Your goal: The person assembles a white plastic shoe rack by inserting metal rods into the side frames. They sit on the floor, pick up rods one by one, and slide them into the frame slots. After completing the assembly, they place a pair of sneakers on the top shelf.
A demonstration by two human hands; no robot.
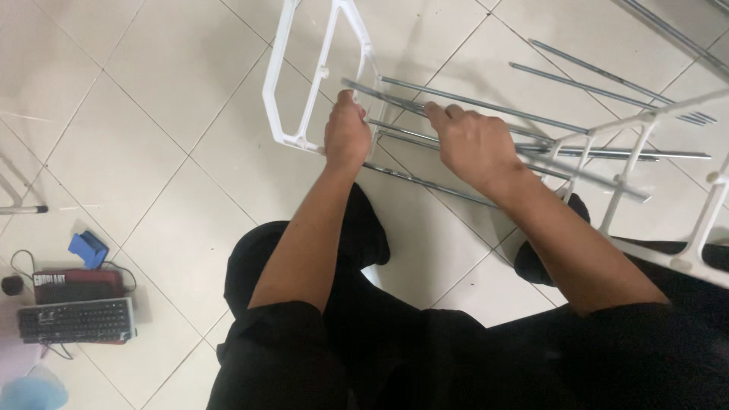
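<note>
My left hand grips the lower edge of a white plastic rack side frame that stands tilted on the tiled floor. My right hand is closed around thin metal rods that run from that frame toward a second white plastic frame at the right. Several rods span between the two frames. My legs in black trousers fill the lower part of the view.
Loose metal rods lie on the white tiles at the upper right. At the lower left sit a small keyboard, a dark red box, a blue object and cables. A metal leg shows at the left edge.
</note>
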